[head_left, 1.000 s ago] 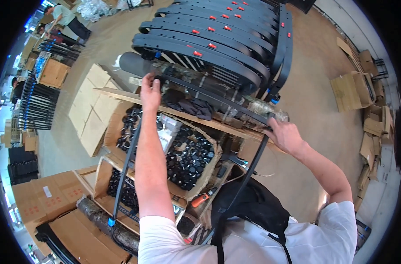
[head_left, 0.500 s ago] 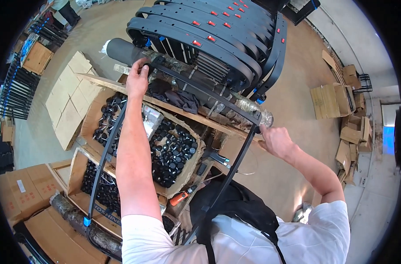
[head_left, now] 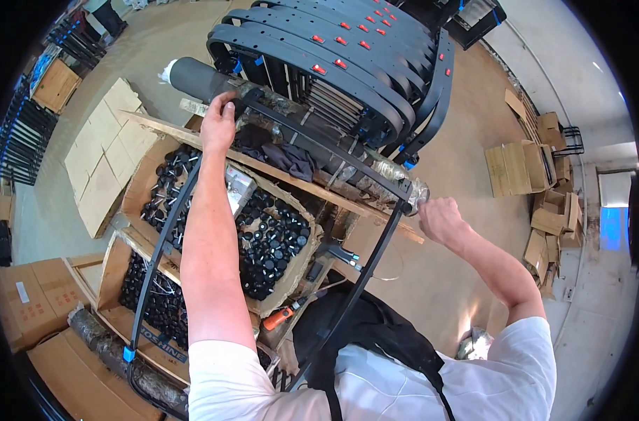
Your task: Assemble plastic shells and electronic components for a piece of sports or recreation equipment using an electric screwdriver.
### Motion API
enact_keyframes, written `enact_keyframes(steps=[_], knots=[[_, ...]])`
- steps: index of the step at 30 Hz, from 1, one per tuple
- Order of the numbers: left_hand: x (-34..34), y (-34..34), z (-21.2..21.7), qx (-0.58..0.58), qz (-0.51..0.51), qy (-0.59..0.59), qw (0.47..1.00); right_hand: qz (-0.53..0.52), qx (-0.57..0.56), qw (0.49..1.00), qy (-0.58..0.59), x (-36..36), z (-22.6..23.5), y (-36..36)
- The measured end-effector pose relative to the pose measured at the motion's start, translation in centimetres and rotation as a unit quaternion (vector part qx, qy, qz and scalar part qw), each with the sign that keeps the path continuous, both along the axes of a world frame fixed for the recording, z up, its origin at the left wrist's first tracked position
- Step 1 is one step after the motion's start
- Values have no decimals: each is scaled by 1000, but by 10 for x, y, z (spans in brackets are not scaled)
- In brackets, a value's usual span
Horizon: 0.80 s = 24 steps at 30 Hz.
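Observation:
A black metal frame (head_left: 326,142) lies across a padded support, its crossbar running from far left to right and its long side bars reaching toward me. My left hand (head_left: 218,125) is closed around the frame's far left corner, beside a round black piece. At the right corner, my right hand (head_left: 442,221) is closed, fingers curled in next to the bar end. Whatever those fingers pinch is hidden. Below my left forearm, cardboard boxes hold many black screw-in knobs (head_left: 274,242). A dark cloth (head_left: 288,160) is bunched behind the wooden board (head_left: 333,200).
Stacked black curved frames (head_left: 333,59) with red clips stand beyond the support. An orange-handled tool (head_left: 278,318) lies close to my body. Open cardboard boxes (head_left: 512,168) line the right wall. Flattened cardboard (head_left: 105,161) rests at the left, near a wrapped roll (head_left: 116,344).
My right fingers have shifted slightly right and curled more tightly by the corner. My left hand stays at its corner. The whole view has shifted slightly.

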<state>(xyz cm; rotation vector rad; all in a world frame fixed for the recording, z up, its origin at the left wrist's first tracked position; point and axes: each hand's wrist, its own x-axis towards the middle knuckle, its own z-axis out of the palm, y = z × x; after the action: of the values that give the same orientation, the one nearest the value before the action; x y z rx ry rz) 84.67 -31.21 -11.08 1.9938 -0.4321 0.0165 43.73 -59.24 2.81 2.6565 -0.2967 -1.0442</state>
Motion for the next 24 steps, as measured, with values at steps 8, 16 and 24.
enact_keyframes(steps=[8,16,24], knots=[[3,-9,6,13,5,25,1000,11,36,996,-81,2,2,2],[-4,-10,16,109,12,63,992,-22,49,985,-165,7,-30,6],[-3,36,44,172,153,53,972,-35,1,988,-148,3,-25,4]])
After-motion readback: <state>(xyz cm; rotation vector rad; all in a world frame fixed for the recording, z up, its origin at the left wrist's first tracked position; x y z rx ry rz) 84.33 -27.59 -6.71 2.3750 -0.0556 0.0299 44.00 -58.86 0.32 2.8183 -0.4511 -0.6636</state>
